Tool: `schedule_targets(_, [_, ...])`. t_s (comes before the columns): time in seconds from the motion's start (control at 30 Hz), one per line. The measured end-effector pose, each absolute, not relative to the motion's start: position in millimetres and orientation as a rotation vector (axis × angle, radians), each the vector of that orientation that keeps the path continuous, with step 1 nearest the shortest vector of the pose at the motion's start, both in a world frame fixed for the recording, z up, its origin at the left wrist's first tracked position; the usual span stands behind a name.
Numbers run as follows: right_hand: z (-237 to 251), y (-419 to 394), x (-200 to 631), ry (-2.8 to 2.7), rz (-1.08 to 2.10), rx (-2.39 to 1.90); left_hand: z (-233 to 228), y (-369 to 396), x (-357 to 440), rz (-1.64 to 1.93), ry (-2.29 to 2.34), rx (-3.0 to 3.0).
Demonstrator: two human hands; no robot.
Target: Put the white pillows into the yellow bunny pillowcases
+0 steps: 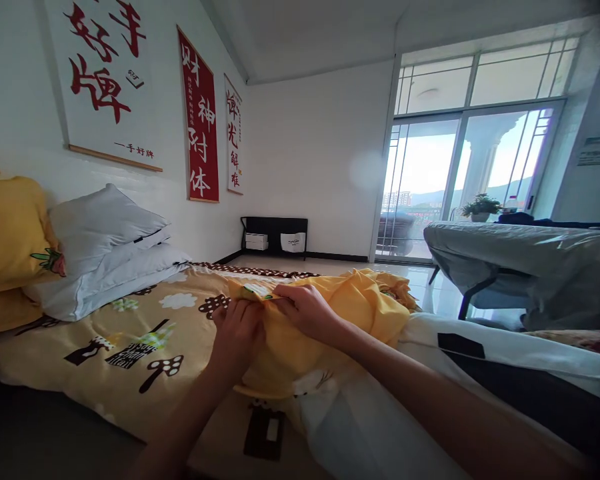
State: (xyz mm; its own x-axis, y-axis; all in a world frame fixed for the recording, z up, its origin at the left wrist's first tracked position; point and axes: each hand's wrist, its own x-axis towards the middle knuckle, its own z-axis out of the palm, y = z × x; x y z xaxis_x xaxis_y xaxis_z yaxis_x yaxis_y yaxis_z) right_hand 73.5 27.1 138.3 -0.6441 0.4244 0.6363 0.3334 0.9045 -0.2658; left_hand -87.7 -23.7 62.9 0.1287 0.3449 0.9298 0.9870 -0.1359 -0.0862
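Observation:
A crumpled yellow cloth cover (360, 307) with a gathered edge is spread on the bed in front of me. My left hand (239, 328) has its fingers closed on the near left part of the cover's edge. Just to its right, my right hand (304, 308) pinches the same edge between thumb and fingers. A small patch of white and green shows between the two hands. Below them, the cover lies over the patterned beige sheet (180, 347) and against a white and grey quilt (360, 413).
White pillows (105, 233) and a yellow pillow (13, 233) are stacked at the left by the wall. A cloth-covered table (500, 247) stands at the right before the sliding glass door (425, 180). A low black rack (274, 233) is against the far wall.

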Motion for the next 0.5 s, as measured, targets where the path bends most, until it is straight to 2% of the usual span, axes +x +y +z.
schedule_targets(0.27, [136,27,69,-2.360,0.136,-0.565,64,-12,-92,-0.969,-1.372,-1.637])
schedule_targets(0.5, [137,39,73,-2.320,0.048,-0.551,61,0,-91,-0.868,-1.241,-1.534])
